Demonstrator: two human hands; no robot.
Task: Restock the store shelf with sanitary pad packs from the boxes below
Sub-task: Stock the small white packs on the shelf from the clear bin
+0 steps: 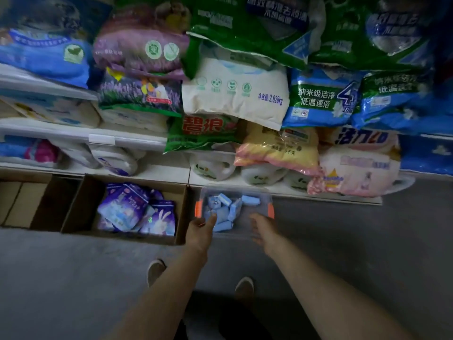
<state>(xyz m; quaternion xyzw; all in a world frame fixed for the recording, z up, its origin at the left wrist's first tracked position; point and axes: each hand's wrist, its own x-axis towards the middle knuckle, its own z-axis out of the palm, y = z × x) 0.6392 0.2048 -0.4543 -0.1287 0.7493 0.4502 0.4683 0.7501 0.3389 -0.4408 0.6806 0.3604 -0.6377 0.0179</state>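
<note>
Grey shop floor [73, 278] beneath stocked shelving. Left hand [199, 231] and right hand [261, 229] grip the near rim of a clear bin [267, 200] of blue packs [221, 211]. Purple pad packs [137, 212] lie in the cardboard box [78, 204] alongside, left. Risk: overhanging detergent bags [235, 94] slipping from the shelf edge if knocked.

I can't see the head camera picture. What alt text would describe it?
Both hands, left hand and right hand, reach down to a clear plastic bin of small blue packs on the floor below stocked shelves. Left of it, a cardboard box holds purple pad packs.
</note>
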